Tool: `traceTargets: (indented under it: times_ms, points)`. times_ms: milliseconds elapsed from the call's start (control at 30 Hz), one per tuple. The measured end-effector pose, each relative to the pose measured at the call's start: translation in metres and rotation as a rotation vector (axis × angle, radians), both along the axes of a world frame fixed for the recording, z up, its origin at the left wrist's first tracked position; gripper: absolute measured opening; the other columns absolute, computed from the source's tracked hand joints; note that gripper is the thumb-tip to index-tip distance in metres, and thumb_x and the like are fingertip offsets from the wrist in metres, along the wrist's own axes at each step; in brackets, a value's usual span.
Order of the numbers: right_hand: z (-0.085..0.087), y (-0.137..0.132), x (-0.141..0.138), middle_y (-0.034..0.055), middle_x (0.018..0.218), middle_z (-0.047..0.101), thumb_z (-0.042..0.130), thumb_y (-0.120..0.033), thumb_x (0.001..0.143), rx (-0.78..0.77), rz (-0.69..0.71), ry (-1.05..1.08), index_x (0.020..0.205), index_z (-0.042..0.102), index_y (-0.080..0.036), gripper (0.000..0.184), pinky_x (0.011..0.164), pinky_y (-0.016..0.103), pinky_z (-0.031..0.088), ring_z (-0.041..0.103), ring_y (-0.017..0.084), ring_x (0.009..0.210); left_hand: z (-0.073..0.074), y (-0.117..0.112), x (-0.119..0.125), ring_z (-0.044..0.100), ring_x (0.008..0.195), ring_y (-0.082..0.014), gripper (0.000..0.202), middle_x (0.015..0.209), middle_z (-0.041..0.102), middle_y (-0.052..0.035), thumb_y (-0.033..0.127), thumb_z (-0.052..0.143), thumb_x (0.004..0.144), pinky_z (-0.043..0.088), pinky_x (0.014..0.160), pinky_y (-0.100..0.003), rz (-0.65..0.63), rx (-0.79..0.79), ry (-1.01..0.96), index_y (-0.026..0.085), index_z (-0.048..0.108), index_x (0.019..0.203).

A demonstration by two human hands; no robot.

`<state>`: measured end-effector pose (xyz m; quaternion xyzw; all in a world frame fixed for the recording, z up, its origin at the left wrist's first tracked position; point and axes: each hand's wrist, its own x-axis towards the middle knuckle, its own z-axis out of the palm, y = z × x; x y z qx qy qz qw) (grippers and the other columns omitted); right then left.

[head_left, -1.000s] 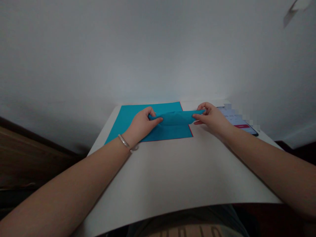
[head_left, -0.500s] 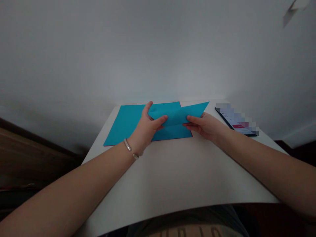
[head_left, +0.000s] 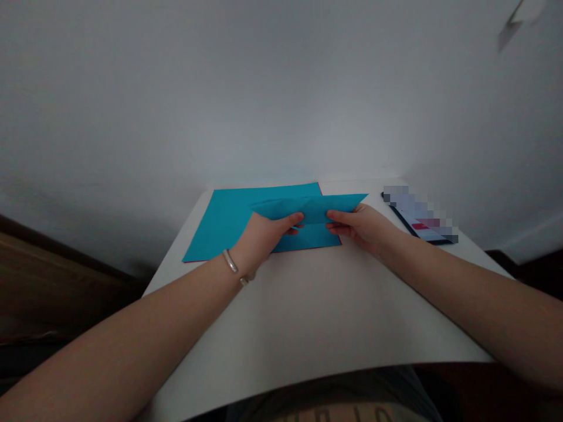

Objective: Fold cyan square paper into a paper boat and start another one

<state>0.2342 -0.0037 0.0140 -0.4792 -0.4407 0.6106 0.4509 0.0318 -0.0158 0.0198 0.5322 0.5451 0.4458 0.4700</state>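
A folded sheet of blue paper [head_left: 314, 208] is held up between both hands, with slanting ends and creases on its face. My left hand [head_left: 272, 231] pinches its lower edge, thumb in front and fingers behind. A little to the right, my right hand [head_left: 358, 225] grips the same edge in the same way. Beneath and behind it, a larger stack of blue paper [head_left: 224, 225] lies flat, with a thin red edge showing along its border. The fingers behind the held sheet are partly hidden.
The stack lies on a white table [head_left: 308, 316] pushed against a pale wall [head_left: 264, 88]. At the right, a tablet or similar flat screen [head_left: 422, 217], partly pixelated, rests near the right forearm. Brown wooden furniture [head_left: 57, 258] stands left of the table.
The folded paper has come down slightly and tilted, its top edge now more level. My left forefinger, raised before, has gone down behind the paper, and the left thumb has shifted right.
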Motion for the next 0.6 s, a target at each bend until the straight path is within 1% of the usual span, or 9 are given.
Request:
traceTargets:
  times_ms: [67,133,233,333,400,433,500,533,600]
  points:
    - [-0.002,0.004,0.009,0.0042,0.088,0.072,0.078,-0.022,0.063,0.02,-0.006,-0.022,0.082,0.071,-0.02,0.02,0.066,0.029,0.059,0.066,0.014,0.066,0.001,0.001,-0.001,0.069,0.069,-0.0224,0.036,0.078,0.073,-0.0087,0.046,0.078,0.063,0.055,0.065,-0.034,0.013,-0.02,-0.025,0.016,0.069,0.082]
    - [-0.002,0.007,0.02,0.0049,0.087,0.072,0.078,-0.024,0.062,0.033,0.0,-0.054,0.079,0.07,-0.019,0.019,0.066,0.029,0.058,0.065,0.014,0.066,0.003,0.002,-0.002,0.068,0.067,-0.0219,0.038,0.074,0.072,-0.0101,0.049,0.074,0.067,0.053,0.062,-0.031,0.02,-0.03,-0.033,0.014,0.067,0.076]
    - [0.0,0.008,0.034,0.0055,0.082,0.07,0.077,-0.029,0.063,0.1,-0.006,-0.146,0.076,0.066,-0.019,0.02,0.066,0.03,0.057,0.066,0.016,0.071,0.004,0.003,-0.006,0.066,0.061,-0.0203,0.042,0.071,0.072,-0.0113,0.055,0.067,0.072,0.047,0.054,-0.027,0.013,0.026,0.122,0.013,0.065,0.066]
    - [0.006,0.01,0.043,0.0037,0.085,0.069,0.074,-0.035,0.065,0.279,-0.076,-0.231,0.092,0.061,-0.022,0.033,0.064,0.031,0.057,0.066,0.018,0.08,0.004,0.004,-0.01,0.059,0.051,-0.018,0.044,0.057,0.067,-0.0086,0.057,0.066,0.071,0.036,0.045,-0.026,0.035,0.085,0.318,0.015,0.065,0.058]
    - [0.011,0.011,0.047,0.0029,0.095,0.069,0.076,-0.034,0.063,0.414,-0.111,-0.27,0.104,0.055,-0.025,0.046,0.064,0.032,0.057,0.065,0.018,0.081,0.002,0.005,-0.011,0.054,0.047,-0.0162,0.043,0.051,0.063,-0.0064,0.056,0.067,0.07,0.031,0.042,-0.025,0.05,0.108,0.366,0.016,0.062,0.054]
    - [0.013,0.011,0.049,0.0035,0.101,0.069,0.077,-0.033,0.062,0.475,-0.096,-0.296,0.103,0.055,-0.025,0.047,0.064,0.032,0.057,0.065,0.017,0.081,0.001,0.006,-0.011,0.054,0.047,-0.0156,0.042,0.053,0.063,-0.0057,0.056,0.066,0.071,0.031,0.042,-0.025,0.048,0.115,0.357,0.017,0.06,0.055]
    - [0.016,0.011,0.053,0.0054,0.105,0.068,0.076,-0.033,0.063,0.542,0.002,-0.379,0.091,0.059,-0.022,0.035,0.063,0.031,0.056,0.065,0.017,0.079,-0.002,0.007,-0.011,0.057,0.051,-0.0153,0.04,0.061,0.066,-0.0048,0.055,0.063,0.075,0.037,0.045,-0.024,0.012,0.118,0.286,0.018,0.059,0.063]
    - [0.017,0.011,0.054,0.0058,0.101,0.069,0.074,-0.034,0.065,0.544,0.062,-0.436,0.084,0.06,-0.021,0.027,0.062,0.03,0.055,0.065,0.016,0.077,-0.004,0.007,-0.011,0.059,0.055,-0.0155,0.039,0.066,0.067,-0.0044,0.056,0.06,0.078,0.041,0.048,-0.024,-0.016,0.115,0.227,0.018,0.058,0.067]
    - [0.018,0.011,0.056,0.0047,0.084,0.07,0.071,-0.035,0.068,0.512,0.141,-0.557,0.075,0.063,-0.02,0.019,0.06,0.03,0.054,0.064,0.015,0.069,-0.007,0.008,-0.01,0.061,0.061,-0.0154,0.039,0.073,0.065,-0.0031,0.056,0.054,0.082,0.048,0.055,-0.026,-0.055,0.115,0.095,0.018,0.057,0.074]
